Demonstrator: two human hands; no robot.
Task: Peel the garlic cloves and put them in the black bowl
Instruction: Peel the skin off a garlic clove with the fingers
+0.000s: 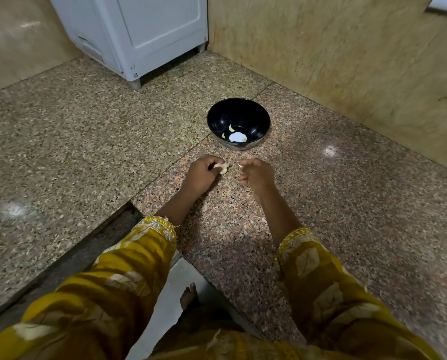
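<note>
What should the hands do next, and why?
Probably the right hand should drop the small pale bit it pinches, likely skin, then pull more off the garlic the left hand holds; it seems not fully peeled, not ready for the black bowl.

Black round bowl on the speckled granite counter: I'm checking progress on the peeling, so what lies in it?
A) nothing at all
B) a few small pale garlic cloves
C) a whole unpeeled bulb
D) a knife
B: a few small pale garlic cloves lie on the bottom of the black round bowl.
</note>
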